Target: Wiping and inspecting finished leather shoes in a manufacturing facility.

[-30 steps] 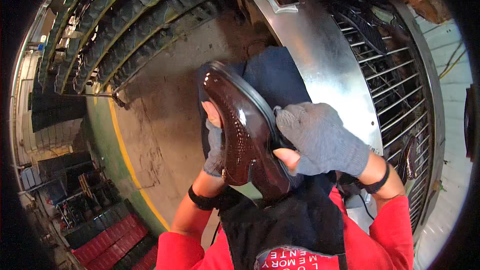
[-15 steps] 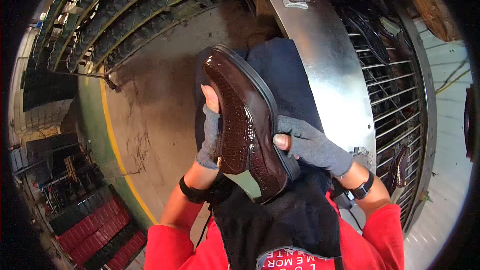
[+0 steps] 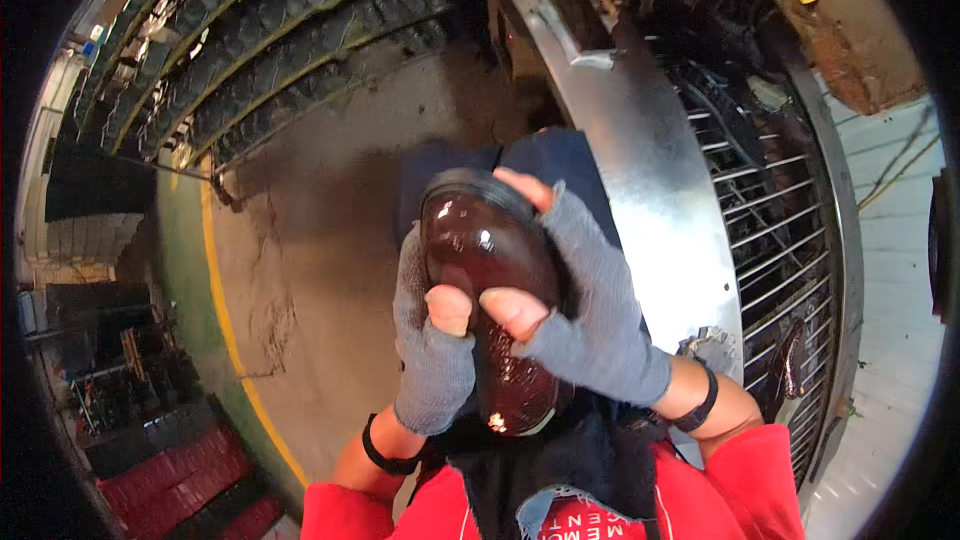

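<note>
A glossy dark brown shoe (image 3: 490, 240) with a black sole rim is held over my lap, its toe pointing away from me. My left hand (image 3: 435, 340), in a grey fingerless glove, grips its left side with the thumb on the upper. On the opposite side my right hand (image 3: 590, 305), gloved alike, wraps round the shoe. Its thumb presses on top and a fingertip shows at the far toe edge. Both thumbs lie close together across the instep. Most of the other fingers are hidden behind the shoe.
To my right runs a shiny metal ledge (image 3: 660, 180) beside a rack of metal bars (image 3: 775, 230) with dark shoe parts. A flat dark object (image 3: 580, 20) lies on the ledge. Shelves of dark shoe-shaped items (image 3: 300, 10) stand at far left. Maroon slats (image 3: 175, 470) show lower left.
The shoe has turned from its side view to show the top of its toe. My right hand has moved from the sole to the toe's right side; my left thumb is now on top.
</note>
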### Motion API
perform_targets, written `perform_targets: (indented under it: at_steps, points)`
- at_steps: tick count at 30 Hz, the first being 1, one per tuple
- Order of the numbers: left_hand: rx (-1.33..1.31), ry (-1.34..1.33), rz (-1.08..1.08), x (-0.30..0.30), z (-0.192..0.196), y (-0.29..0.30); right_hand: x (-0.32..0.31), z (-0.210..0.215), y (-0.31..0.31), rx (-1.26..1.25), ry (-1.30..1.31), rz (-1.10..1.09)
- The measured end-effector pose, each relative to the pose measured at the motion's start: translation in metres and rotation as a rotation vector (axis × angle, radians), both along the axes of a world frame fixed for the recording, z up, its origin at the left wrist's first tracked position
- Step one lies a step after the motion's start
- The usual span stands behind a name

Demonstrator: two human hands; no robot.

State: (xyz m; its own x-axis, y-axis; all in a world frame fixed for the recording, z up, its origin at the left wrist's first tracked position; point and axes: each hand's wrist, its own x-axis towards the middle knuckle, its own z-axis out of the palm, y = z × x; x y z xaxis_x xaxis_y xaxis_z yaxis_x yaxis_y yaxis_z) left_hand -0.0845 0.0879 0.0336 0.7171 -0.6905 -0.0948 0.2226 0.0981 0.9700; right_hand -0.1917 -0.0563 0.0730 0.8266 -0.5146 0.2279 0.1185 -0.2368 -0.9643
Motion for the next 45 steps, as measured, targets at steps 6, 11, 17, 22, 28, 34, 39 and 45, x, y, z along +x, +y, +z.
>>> perform_targets:
  at_steps: [6, 11, 17, 22, 28, 34, 39, 45]
  points:
    - [0.096, -0.693, -0.328, 0.062, 0.015, 0.006, -0.015, -0.071, 0.021, 0.907, 0.010, 0.035]
    - [-0.102, -0.084, -0.469, 0.081, 0.032, -0.085, 0.001, -0.082, -0.012, 1.300, -0.069, 0.280]
    - [-0.136, 0.117, -0.369, 0.055, -0.009, -0.072, -0.062, -0.089, 0.005, 1.645, 0.105, 0.078]
    - [-0.014, -0.661, 0.013, 0.017, -0.029, -0.051, -0.061, -0.083, 0.016, 0.989, 0.283, -0.015]
    - [-0.170, -0.083, -0.185, 0.066, -0.070, -0.075, 0.005, -0.090, -0.009, 1.176, 0.021, -0.045]
    - [0.025, 0.404, -0.258, 0.024, -0.120, -0.033, 0.027, -0.148, -0.028, 1.199, -0.051, -0.063]
    - [0.191, 0.012, -0.172, 0.025, -0.122, -0.065, 0.022, -0.137, -0.042, 1.141, -0.129, -0.139]
    - [0.060, 0.022, -0.623, 0.019, -0.082, -0.088, -0.051, -0.139, -0.076, 1.490, -0.309, -0.021]
